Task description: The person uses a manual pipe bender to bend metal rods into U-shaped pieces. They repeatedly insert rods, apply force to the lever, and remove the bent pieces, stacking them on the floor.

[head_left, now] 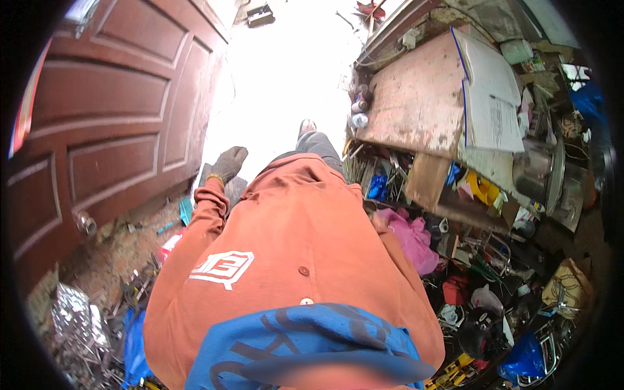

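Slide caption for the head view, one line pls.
Head view: gloved left hand beside the orange shirt, brown panelled door on the left, white papers on a worn table at right.

The shirt [292, 224] is white-printed orange, the cloth [296, 325] dark-patterned blue, the door [117, 91] reddish-brown, the bag [417, 244] pink.

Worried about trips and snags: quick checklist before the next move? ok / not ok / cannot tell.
1. Left hand in view and gloved: ok.
2. Right hand's grip: cannot tell; not clearly visible near the pink plastic.
3. Sides free of clutter: not ok; crumpled silver foil at left, heaped odds and ends at right.
4. Ground ahead: cannot tell, washed out by glare.
5. Both feet visible: not ok, only one foot shows clearly.
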{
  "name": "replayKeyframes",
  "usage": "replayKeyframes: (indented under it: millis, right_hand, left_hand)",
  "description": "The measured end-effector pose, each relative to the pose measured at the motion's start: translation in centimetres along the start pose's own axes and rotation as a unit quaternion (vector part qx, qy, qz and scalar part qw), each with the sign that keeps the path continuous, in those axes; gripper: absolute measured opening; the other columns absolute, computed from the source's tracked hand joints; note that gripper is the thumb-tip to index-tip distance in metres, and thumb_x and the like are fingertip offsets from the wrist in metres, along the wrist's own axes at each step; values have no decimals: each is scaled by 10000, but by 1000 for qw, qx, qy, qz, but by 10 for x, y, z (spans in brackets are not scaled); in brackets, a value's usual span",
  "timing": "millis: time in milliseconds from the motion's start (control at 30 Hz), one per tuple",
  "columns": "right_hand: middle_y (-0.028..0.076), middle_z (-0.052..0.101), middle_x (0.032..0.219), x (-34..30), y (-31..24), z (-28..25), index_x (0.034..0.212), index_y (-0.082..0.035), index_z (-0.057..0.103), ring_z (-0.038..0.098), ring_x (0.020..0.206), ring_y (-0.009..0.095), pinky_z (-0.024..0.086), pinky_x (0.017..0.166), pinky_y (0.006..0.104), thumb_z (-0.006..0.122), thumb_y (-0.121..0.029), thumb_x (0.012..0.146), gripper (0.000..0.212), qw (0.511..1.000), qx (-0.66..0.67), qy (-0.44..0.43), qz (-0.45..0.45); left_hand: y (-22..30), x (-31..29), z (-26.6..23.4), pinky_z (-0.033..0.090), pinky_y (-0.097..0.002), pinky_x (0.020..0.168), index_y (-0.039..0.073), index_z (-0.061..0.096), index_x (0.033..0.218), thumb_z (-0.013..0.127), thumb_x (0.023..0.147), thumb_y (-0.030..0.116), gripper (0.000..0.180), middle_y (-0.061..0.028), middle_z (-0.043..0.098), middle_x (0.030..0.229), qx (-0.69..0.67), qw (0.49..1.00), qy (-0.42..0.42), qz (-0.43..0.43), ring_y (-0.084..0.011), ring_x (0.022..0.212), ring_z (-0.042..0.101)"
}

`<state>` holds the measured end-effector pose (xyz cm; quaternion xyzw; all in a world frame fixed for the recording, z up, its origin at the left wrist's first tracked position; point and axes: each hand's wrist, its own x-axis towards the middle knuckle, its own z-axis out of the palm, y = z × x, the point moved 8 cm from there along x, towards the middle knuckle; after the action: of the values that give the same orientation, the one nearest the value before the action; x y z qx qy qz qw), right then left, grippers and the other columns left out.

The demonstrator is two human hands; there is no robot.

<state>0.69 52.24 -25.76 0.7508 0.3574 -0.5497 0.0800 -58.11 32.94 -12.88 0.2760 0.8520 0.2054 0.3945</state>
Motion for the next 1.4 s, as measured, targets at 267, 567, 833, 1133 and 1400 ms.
replayKeyframes:
  millis: [267,567,833,1133,1400]
  right_hand:
    - [135,654,824,63,-207,90,1013,12,622,611,678,233,469,596,393,581,-362,864,404,988,-135,-28,-75]
    - [44,664,1014,109,-748,117,1205,-107,555,666,777,152,496,586,327,537,-314,959,322,961,60,-37,-269]
    - [69,626,792,134,-915,182,995,-47,583,601,560,147,464,497,266,575,-255,927,218,907,31,-18,-420]
    - [167,661,869,191,-887,258,1043,53,597,629,774,247,503,664,402,590,-354,880,439,990,-75,-63,-106]
    - [167,647,927,295,-1049,273,1091,32,574,624,818,259,501,687,416,581,-358,889,440,994,-18,-81,-65]
  left_hand:
    - [-95,133,3,508,-479,776,64,608,899,625,813,256,211,-224,664,949,340,934,-111,1,-419,919,632]
    - [13,331,-105,505,-431,725,-5,606,1010,569,850,276,325,-214,666,907,-4,1000,13,-4,-345,790,631]
    - [83,538,-225,511,-407,737,-1,623,1079,536,868,297,375,-203,669,945,34,997,-69,-29,-315,814,642]
    - [192,758,-420,523,-427,766,11,657,1032,511,894,311,361,-237,665,989,-181,959,0,-217,-392,876,655]
    - [293,1010,-434,511,-437,781,46,622,1107,567,864,343,388,-198,667,1041,44,998,-26,-40,-369,949,650]
